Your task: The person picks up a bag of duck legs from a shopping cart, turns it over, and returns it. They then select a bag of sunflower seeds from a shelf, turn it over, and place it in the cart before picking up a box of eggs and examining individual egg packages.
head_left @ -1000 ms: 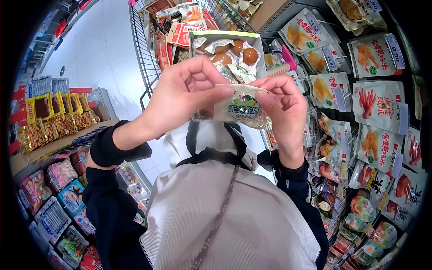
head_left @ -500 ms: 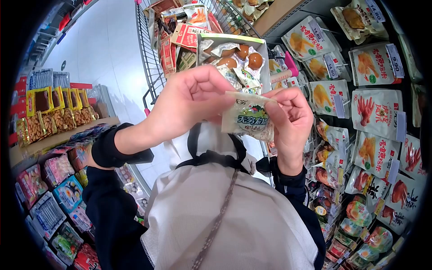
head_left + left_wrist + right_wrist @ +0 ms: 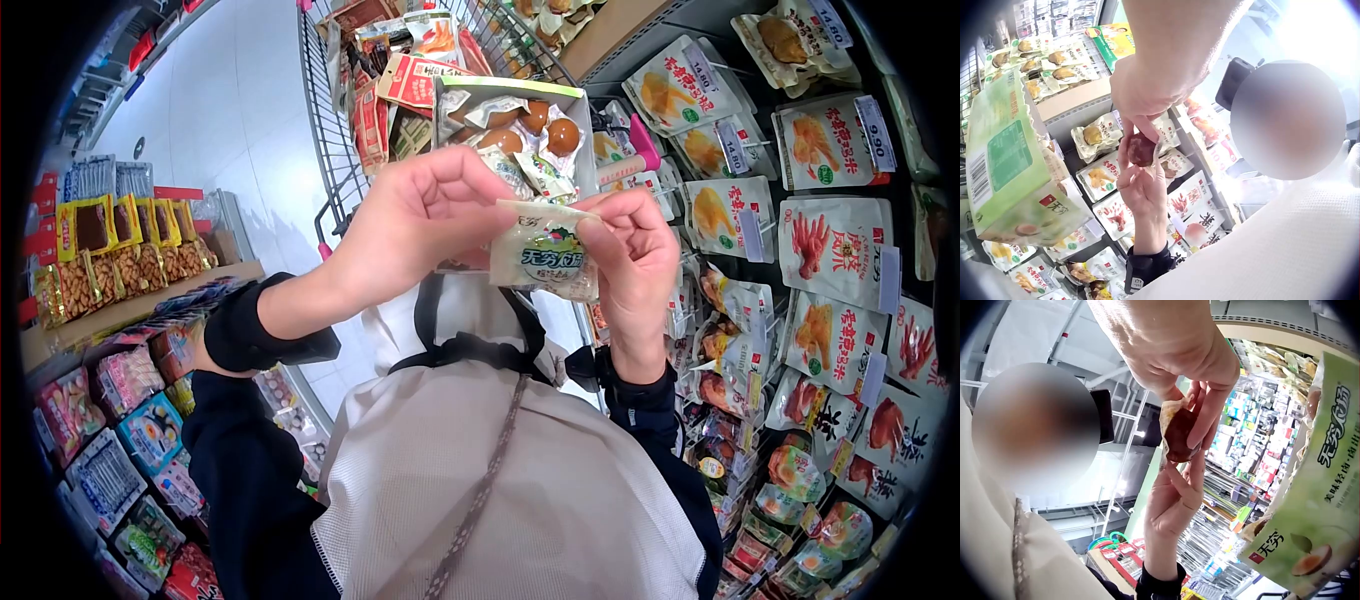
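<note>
Both hands hold a small clear-and-white snack packet [image 3: 545,258] in front of the chest, with green printing on its front. In the left wrist view the packet's back [image 3: 1141,150] shows a round brown egg through the film. My left hand [image 3: 425,215] pinches the upper left corner between thumb and fingers, while my right hand [image 3: 637,255] pinches the upper right edge, thumb in front. The top edge stretches between the two grips. Just beyond stands an open box [image 3: 587,125] of similar packets with brown eggs, its green printed side [image 3: 1007,169] facing the left wrist camera.
A shopping cart [image 3: 318,120] ahead carries the box and several snack bags [image 3: 418,80]. Hanging food pouches [image 3: 835,240] line the rack on the right. On the left, a shelf holds bags of nuts [image 3: 130,265] and other packets. Pale tiled floor [image 3: 210,110] runs along the left.
The hands and packet have shifted slightly down from a second ago, then a little left over the last half second. Both hands keep their pinch on the packet, which appears unopened.
</note>
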### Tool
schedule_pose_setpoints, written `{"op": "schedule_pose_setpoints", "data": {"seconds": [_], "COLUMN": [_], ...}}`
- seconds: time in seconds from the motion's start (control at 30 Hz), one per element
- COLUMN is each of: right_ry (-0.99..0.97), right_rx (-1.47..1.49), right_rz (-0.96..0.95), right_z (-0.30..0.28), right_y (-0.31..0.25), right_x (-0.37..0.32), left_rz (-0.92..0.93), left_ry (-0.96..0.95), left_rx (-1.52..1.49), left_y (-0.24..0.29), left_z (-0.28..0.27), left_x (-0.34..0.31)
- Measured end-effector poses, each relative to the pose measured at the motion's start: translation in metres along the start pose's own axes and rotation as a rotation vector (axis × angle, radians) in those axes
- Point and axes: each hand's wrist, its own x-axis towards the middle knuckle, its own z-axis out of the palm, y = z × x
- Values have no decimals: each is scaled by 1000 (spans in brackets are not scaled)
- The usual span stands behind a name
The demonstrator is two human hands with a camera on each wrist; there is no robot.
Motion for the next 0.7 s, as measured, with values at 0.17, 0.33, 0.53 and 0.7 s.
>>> {"op": "schedule_pose_setpoints", "data": {"seconds": [0.17, 0.33, 0.53, 0.7], "right_ry": [14, 128, 155, 185], "right_rx": [-12, -121, -110, -112], "right_rz": [34, -25, -44, -55], "right_z": [-7, -38, -47, -58], "right_y": [3, 9, 13, 15], "right_x": [4, 3, -1, -4], "left_rz": [137, 398, 903, 924], "left_ry": [84, 226, 133, -52], "left_rx": [245, 858, 1626, 1831], "left_y": [-3, 10, -16, -26], "left_z": [-21, -42, -62, -61], "left_x": [8, 29, 60, 49]}}
